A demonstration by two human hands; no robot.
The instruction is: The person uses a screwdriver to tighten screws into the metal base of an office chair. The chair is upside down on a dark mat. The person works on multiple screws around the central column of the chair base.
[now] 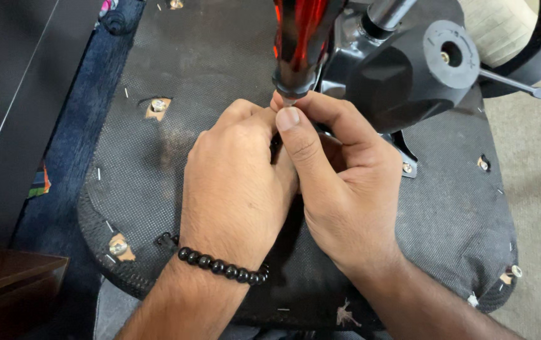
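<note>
Standing beside the upturned chair seat (176, 75), I see both hands bunched close together over its black fabric underside, just below the black metal mechanism (396, 82) bolted there. A screwdriver with a red translucent handle (299, 38) stands nearly upright, its shaft disappearing between the fingers. The right hand (346, 189) is closed narrowly, thumb and forefinger pinching the shaft right under the handle's collar. The left hand (236, 182), wearing a black bead bracelet (223, 266) at the wrist, curls tightly against it, steadying whatever sits at the tip; the tip and any screw are hidden by the fingers, so I cannot tell what it engages. A thin lever (513, 84) juts out from the mechanism to the right, and bolts (158, 105) sit in cutouts round the seat's edge. To do this well, I'd judge the shaft should stay square to the seat, with firm downward pressure so the tip doesn't slip, and the guiding fingers kept clear of the point.
</note>
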